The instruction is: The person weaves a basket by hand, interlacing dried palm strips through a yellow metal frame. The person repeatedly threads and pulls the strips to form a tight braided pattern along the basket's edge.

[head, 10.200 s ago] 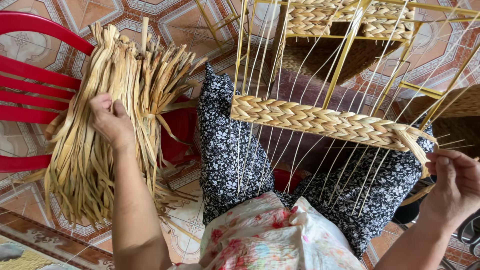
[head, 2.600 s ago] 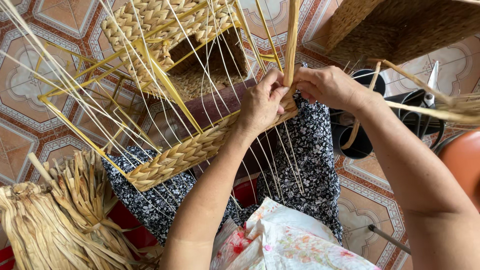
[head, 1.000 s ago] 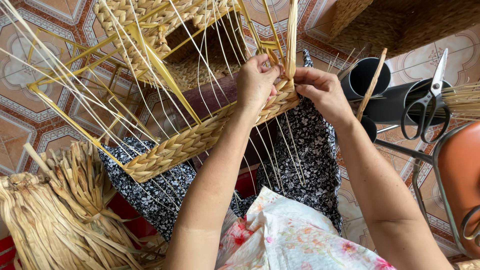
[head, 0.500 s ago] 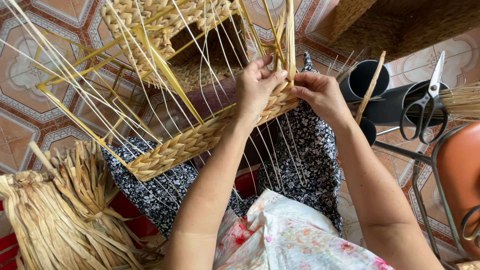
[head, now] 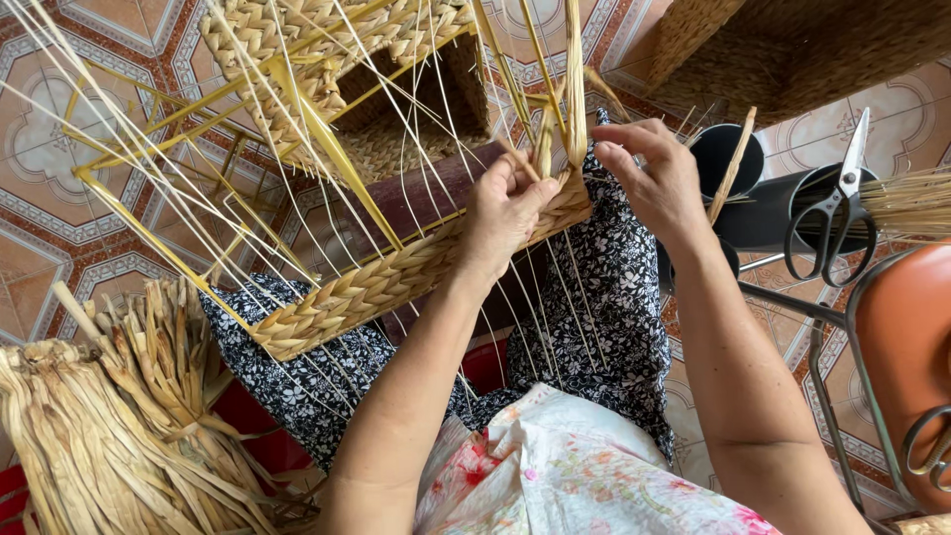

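A person sits looking down at a half-made basket [head: 396, 188] resting across their lap, which is covered by a dark floral skirt [head: 604, 297]. The basket is a yellow wire frame strung with thin pale upright strands. Its far end already carries a woven panel of tan plaited straw. Nearer the person, one thick braided band [head: 386, 287] crosses the frame. Below that band the strands hang bare, so most of this side appears unwoven.

The left hand [head: 505, 213] presses on the right end of the braided band, its fingers curled closed around a flat straw strip [head: 573, 89] that stands upright from the band. The right hand [head: 654, 178] hovers just right of that strip, fingers bent and partly open. Whether they pinch a thin strand is too fine to tell.

Left of the basket, down by the person's knee, lies a big bundle of dried straw strips [head: 109, 436] on something red. Right of the basket stand dark cylindrical containers [head: 728, 159], one holding a loose straw strip. Black-handled scissors [head: 837, 208] hang point up beside them. Further right is the edge of an orange chair [head: 906, 367]. Another woven basket [head: 792, 50] sits beyond the right hand. The floor [head: 40, 198] beneath has patterned terracotta tiles.
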